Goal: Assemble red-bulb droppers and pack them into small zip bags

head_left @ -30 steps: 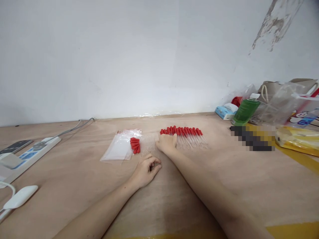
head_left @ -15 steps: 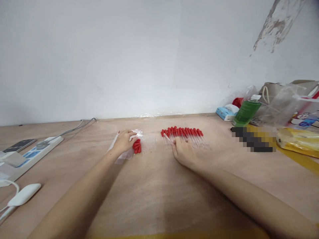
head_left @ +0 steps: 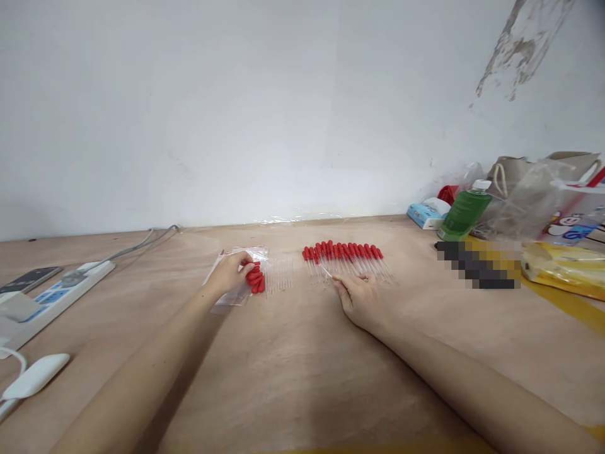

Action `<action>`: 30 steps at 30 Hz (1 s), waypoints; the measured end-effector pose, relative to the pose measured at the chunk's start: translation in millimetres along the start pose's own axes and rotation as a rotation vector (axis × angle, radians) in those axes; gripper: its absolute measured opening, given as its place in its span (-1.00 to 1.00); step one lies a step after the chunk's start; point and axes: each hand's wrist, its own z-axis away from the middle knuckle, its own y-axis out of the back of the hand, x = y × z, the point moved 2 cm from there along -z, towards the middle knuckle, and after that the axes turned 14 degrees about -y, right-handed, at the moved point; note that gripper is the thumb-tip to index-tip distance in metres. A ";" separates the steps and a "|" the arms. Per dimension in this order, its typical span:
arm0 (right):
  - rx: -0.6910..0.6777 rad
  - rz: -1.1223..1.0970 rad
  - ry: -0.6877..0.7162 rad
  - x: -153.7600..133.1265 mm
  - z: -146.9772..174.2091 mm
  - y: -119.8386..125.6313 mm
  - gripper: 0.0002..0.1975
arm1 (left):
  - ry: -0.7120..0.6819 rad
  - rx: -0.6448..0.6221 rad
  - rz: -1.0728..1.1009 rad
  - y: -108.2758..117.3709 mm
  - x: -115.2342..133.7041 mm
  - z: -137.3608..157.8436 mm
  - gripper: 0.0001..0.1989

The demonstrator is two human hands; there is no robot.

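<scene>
My left hand (head_left: 229, 272) is closed in a pinch on one red rubber bulb, just above a small pile of red rubber bulbs (head_left: 256, 282) on a clear zip bag (head_left: 230, 301). Right of the pile, a row of bare glass dropper tubes (head_left: 280, 274) lies side by side. Thumb and fingers of my right hand (head_left: 362, 299) grip a thin clear glass dropper tube (head_left: 326, 270), its free end pointing up and left. Beyond that hand are several droppers (head_left: 352, 251) with red bulbs on their far ends, lying in a row; the hand partly covers their tips.
On the left are a power strip (head_left: 92, 277), a phone (head_left: 31, 279) and a white plug-like device (head_left: 40, 376). To the right stand a green bottle (head_left: 467, 211), a tissue pack (head_left: 425, 215), a blurred-out dark object (head_left: 477, 265) and a yellow package (head_left: 562, 270). A wall closes the back.
My left hand has lifted a bulb from the pile, and the remaining bulbs have shifted. My right hand has drawn back slightly toward me and right with the glass tube.
</scene>
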 end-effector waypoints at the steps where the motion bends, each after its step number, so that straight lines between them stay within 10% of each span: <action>1: -0.005 -0.004 -0.009 0.4 -0.1 -0.1 -0.78 | 0.001 0.003 0.000 0.0 -1.0 0.6 -0.85; 10: -0.045 -0.090 -0.039 0.8 -0.7 0.5 -0.83 | 0.072 0.332 0.119 4.3 43.7 8.6 -0.81; 17: -0.117 -0.240 0.166 -10.2 5.5 4.5 -0.75 | 0.003 0.157 0.564 -37.5 119.8 33.8 -0.75; 30: -0.237 -0.204 0.262 -19.2 11.6 3.2 -0.77 | 0.047 0.123 0.737 -45.6 118.5 36.9 -0.75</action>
